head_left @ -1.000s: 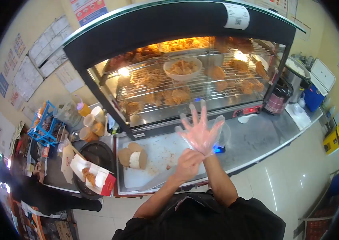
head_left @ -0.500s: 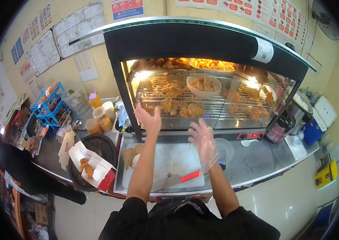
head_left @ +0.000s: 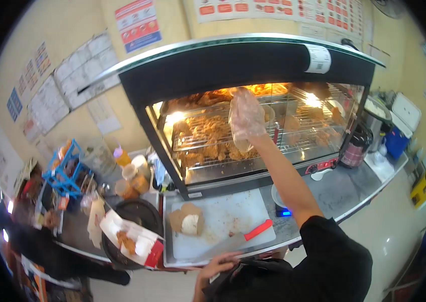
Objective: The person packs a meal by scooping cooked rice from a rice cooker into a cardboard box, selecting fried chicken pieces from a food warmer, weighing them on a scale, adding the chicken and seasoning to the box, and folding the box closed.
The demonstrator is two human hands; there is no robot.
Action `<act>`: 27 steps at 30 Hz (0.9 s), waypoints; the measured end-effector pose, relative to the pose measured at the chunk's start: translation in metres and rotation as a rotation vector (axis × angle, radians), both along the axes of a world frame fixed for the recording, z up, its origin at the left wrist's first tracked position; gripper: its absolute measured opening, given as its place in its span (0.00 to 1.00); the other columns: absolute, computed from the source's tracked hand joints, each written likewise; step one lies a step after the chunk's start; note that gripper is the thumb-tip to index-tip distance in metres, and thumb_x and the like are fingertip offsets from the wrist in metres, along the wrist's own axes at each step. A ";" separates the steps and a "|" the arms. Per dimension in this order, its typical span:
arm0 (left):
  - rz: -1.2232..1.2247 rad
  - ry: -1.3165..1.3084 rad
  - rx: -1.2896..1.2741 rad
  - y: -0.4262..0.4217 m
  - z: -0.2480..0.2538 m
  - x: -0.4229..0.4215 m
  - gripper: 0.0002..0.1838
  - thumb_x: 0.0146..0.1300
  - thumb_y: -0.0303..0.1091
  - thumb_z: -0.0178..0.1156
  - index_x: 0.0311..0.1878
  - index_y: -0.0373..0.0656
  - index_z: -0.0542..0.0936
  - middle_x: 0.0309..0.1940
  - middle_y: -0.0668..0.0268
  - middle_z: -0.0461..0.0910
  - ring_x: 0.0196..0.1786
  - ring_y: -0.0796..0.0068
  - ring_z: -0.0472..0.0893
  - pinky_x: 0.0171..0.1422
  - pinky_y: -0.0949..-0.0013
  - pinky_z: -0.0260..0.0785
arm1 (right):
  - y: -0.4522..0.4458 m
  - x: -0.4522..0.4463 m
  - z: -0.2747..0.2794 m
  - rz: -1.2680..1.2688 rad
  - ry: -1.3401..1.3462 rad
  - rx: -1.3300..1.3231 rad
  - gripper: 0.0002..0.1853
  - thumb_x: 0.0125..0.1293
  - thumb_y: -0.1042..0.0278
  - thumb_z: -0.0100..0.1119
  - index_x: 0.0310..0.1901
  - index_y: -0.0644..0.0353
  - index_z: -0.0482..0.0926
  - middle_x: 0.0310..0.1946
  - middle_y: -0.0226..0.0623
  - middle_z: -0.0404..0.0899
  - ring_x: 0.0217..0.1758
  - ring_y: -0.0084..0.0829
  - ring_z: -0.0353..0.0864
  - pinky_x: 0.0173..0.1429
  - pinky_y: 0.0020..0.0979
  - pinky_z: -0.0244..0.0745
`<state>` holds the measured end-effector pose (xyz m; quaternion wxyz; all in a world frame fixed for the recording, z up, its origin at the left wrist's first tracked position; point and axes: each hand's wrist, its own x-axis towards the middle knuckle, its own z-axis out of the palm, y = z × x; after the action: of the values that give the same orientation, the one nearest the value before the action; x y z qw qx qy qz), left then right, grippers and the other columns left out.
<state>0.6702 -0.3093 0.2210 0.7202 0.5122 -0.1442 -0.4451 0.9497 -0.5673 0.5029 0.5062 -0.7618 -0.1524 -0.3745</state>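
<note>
My right hand [head_left: 247, 118], in a clear plastic glove, is raised inside the opening of a heated display cabinet [head_left: 243, 65]. It hides part of a white bowl [head_left: 269, 115] on the rack; its fingertips are blurred near the upper shelf. Pieces of fried chicken [head_left: 213, 130] lie on the wire racks beside it. Down by the counter's front edge is my bare left hand [head_left: 218, 266], fingers loosely stretched and nothing seen in them. Close to it, a knife with a red handle [head_left: 258, 229] rests on a white cutting board [head_left: 223, 211].
A brown carton with white inside [head_left: 190, 223] sits on the board's left. Further left, an open red-and-white box [head_left: 137, 234] holding fried chicken stands on a dark round tray [head_left: 122, 251]. Sauce tubs [head_left: 130, 173] are behind. A person in dark clothes [head_left: 47, 251] stands at far left.
My right hand has gone up and left into the cabinet. My left hand has dropped from the cabinet front to the counter edge. The view has tilted and shifted.
</note>
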 end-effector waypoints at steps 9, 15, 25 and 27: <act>0.731 0.046 -0.058 0.035 0.003 -0.045 0.14 0.64 0.38 0.59 0.46 0.39 0.77 0.37 0.64 0.78 0.39 0.71 0.77 0.46 0.68 0.71 | -0.094 0.100 0.044 -0.417 0.618 -0.712 0.39 0.61 0.49 0.47 0.72 0.59 0.57 0.74 0.47 0.52 0.77 0.37 0.53 0.76 0.40 0.52; 0.792 0.227 -0.286 0.023 0.010 -0.042 0.15 0.62 0.31 0.59 0.50 0.34 0.75 0.41 0.63 0.78 0.44 0.67 0.77 0.51 0.65 0.70 | -0.092 0.118 0.047 -0.404 0.517 -0.928 0.41 0.58 0.58 0.50 0.74 0.56 0.50 0.76 0.44 0.45 0.79 0.39 0.44 0.77 0.35 0.46; 0.812 -0.042 -0.072 0.029 -0.021 -0.069 0.27 0.69 0.38 0.50 0.67 0.32 0.63 0.47 0.51 0.79 0.53 0.61 0.79 0.62 0.60 0.69 | -0.092 0.103 0.042 -0.507 0.050 -0.927 0.26 0.66 0.54 0.48 0.64 0.49 0.68 0.65 0.38 0.65 0.68 0.38 0.62 0.71 0.38 0.59; 0.855 0.020 -0.097 0.035 -0.034 -0.073 0.28 0.67 0.40 0.55 0.66 0.35 0.65 0.48 0.54 0.79 0.54 0.62 0.78 0.59 0.60 0.70 | -0.088 0.085 0.039 -0.518 -0.205 -0.908 0.23 0.67 0.54 0.48 0.63 0.47 0.70 0.63 0.36 0.69 0.65 0.38 0.66 0.70 0.38 0.61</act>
<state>0.5967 -0.2744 0.1865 0.8646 0.4870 0.0673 -0.1042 1.0345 -0.6549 0.5419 -0.0011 -0.8764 -0.1548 -0.4560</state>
